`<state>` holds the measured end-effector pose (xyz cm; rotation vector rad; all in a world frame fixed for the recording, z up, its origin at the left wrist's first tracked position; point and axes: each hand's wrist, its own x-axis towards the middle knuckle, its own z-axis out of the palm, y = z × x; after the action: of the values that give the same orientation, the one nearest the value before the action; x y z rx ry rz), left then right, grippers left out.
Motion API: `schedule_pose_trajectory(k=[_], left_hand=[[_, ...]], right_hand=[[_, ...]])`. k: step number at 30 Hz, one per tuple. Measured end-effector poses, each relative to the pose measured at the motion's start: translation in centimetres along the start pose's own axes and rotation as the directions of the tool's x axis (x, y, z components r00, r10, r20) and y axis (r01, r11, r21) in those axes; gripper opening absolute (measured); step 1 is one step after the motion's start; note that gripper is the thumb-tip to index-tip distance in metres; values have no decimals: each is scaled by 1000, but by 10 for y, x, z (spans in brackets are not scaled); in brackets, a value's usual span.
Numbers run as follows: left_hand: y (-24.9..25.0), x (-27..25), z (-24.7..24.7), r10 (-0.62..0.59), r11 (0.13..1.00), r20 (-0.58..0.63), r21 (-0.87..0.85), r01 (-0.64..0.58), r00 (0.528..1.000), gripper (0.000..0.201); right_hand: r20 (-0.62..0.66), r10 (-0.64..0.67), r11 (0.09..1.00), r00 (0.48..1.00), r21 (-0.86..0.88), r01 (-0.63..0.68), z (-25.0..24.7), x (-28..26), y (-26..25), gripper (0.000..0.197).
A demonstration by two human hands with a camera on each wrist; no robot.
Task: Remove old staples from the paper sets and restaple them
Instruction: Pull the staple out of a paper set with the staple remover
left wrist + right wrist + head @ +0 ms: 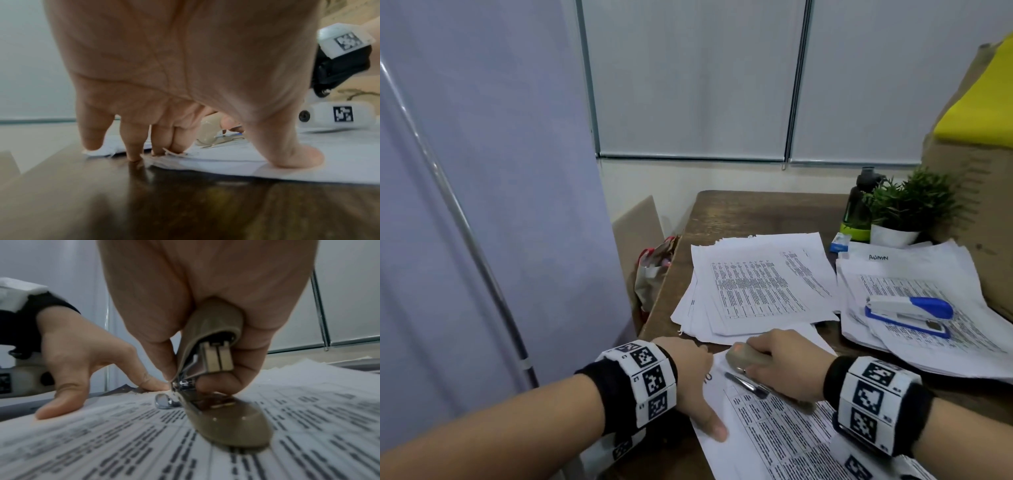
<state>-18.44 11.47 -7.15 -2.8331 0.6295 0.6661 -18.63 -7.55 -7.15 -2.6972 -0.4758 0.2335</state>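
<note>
Beige stapler lies diagonally on the paper set, gripped by right hand; flat left hand presses paper.

Two staplers: a beige stapler under the right hand, and a blue-and-white stapler lying well beyond that hand to its right. Three lots of printed paper: one paper set under both hands, a second pile just past the fingertips, and a third pile under the blue-and-white stapler. Two hands are at work, the left hand beside the right. Far beyond the right hand stand one potted plant, one dark bottle and one small blue box. Each wrist carries one marker band.
</note>
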Motion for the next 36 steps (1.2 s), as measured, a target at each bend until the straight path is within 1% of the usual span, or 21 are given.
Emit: schedule_pose_trajectory(k=[2,5,8,10,12,14,16,19,22,23,24,25,27,28,29,30,32,33,34,36], left_hand=[[-3,1,0,12,999,-8,35,-12,1000,113],[-7,-2,-2,29,997,-8,71,-28,1000,92],[-14,-4,-3,58,993,3,104,-58,998,73],[-17,-3,-1,62,987,26,145,-65,998,69],[-16,-1,-1,66,981,27,179,-70,997,66],[-16,2,1,82,975,12,208,-82,997,66],[-17,5,3,97,972,10,216,-97,995,71],[-18,5,4,91,977,34,189,-96,995,74],[-14,2,2,84,979,38,185,-90,996,66],[-13,0,1,81,980,37,181,-87,996,62],[-12,0,0,79,981,42,176,-86,996,61],[-13,-1,-1,79,981,58,175,-88,995,64],[-15,-2,-6,87,973,117,204,-110,989,72],[-17,-2,-8,92,971,127,207,-117,988,73],[-17,-2,-10,95,974,117,196,-117,989,71],[-16,0,-12,99,979,89,171,-113,991,68],[-11,5,-16,120,985,5,120,-120,993,60],[-7,9,-18,140,985,-31,104,-137,990,60],[-2,14,-19,168,982,-50,91,-163,985,66],[11,20,-20,208,976,-21,77,-206,978,89]], right_hand=[[1,-35,999,999,-5,35,2,0,-5,28],[9,-32,999,999,-37,32,6,0,-12,21],[18,-8,1000,1000,-15,8,6,0,-19,30],[-2,8,999,1000,33,-8,8,-1,-21,36],[-18,33,996,999,78,-31,12,0,-21,35],[-28,36,998,999,58,-34,15,1,-24,30],[-44,44,999,998,16,-43,17,0,-31,33],[-68,116,993,991,28,-114,20,6,-39,31],[-57,136,990,989,-37,-139,21,20,-50,15],[-69,134,990,989,-41,-137,20,25,-55,15],[-95,129,990,987,-50,-134,19,29,-57,21],[-118,147,988,982,-17,-150,17,34,-56,26],[-160,220,971,962,126,-201,11,38,-46,28],[-178,232,963,956,177,-201,8,38,-39,26],[-179,215,963,960,200,-179,4,34,-29,22],[-180,189,966,965,213,-149,-1,29,-18,20],[-185,157,975,970,187,-122,-14,12,1,24],[-174,145,979,974,171,-115,-20,5,11,25],[-161,132,982,978,153,-108,-25,0,22,26],[-106,125,990,986,79,-117,-29,-10,34,35]])
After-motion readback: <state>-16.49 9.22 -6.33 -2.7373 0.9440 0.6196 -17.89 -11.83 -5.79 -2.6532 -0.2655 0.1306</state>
